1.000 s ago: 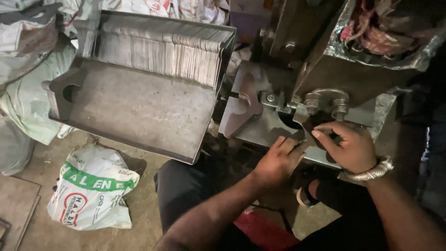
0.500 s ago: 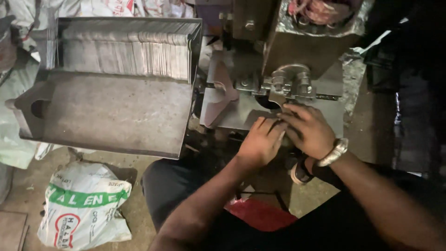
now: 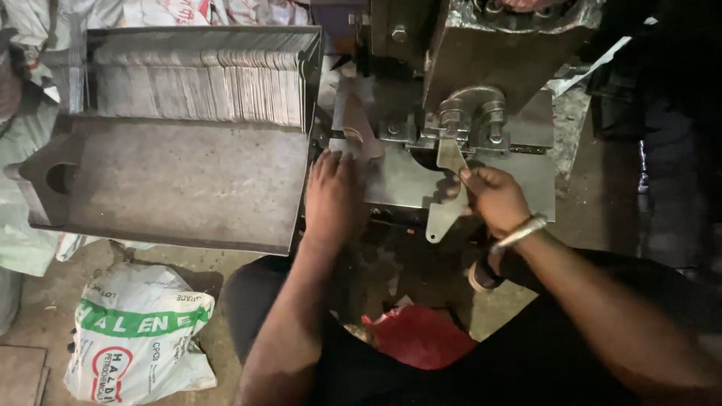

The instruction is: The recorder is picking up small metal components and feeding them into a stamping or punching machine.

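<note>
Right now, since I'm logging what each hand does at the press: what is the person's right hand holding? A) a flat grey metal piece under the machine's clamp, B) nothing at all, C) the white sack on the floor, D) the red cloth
A: the right hand grips a flat grey metal piece that runs from below the machine's clamp down past the fingers; the left hand lies flat at the tray's edge.
</note>
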